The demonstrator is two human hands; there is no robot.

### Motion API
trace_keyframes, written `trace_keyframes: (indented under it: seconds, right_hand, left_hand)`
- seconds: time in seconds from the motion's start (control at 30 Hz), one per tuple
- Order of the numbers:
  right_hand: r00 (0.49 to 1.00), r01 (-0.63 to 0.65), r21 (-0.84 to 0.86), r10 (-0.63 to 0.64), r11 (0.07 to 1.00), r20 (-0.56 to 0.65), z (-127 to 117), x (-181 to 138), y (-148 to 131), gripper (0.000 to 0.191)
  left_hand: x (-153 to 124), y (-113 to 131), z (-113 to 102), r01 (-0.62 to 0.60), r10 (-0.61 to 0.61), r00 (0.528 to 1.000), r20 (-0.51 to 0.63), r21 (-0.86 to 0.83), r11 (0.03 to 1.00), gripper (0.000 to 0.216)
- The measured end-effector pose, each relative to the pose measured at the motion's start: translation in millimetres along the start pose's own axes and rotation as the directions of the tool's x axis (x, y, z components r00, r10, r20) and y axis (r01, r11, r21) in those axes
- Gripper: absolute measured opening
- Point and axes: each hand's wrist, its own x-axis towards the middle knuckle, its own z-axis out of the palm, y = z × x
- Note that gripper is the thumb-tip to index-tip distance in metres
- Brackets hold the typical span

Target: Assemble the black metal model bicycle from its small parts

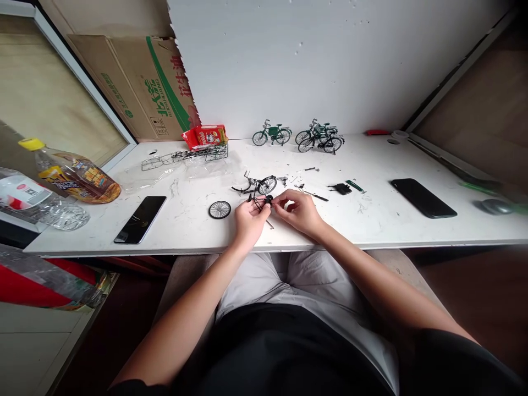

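My left hand [250,219] is closed around a small black model bicycle frame [256,203] near the table's front edge. My right hand [300,212] meets it from the right, thumb and index finger pinched at a small round black part of the frame; whatever is between those fingertips is too small to make out. Just behind the hands lies a black bicycle part with a spoked wheel [268,184] and a silver handlebar. A loose spoked wheel [219,209] lies flat to the left of my left hand. Below the fingers a thin rod [269,224] rests on the table.
Small finished model bicycles [272,133] stand at the back wall. A black piece [341,188], a green strip [355,186] and tiny parts lie to the right. Phones [423,197] lie on both sides. Bottles [78,170], wire frames [185,157] and a red packet [205,136] occupy the left.
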Motion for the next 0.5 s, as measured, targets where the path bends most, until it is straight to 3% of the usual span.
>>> trace_keyframes:
  seconds: [0.5]
  right_hand:
    - [0.999, -0.039, 0.006, 0.039, 0.999, 0.010, -6.1, -2.9, -2.0, 0.019]
  left_hand:
    - [3.6, -8.5, -5.8, -0.004, 0.006, 0.999, 0.052, -0.039, 0.999, 0.042]
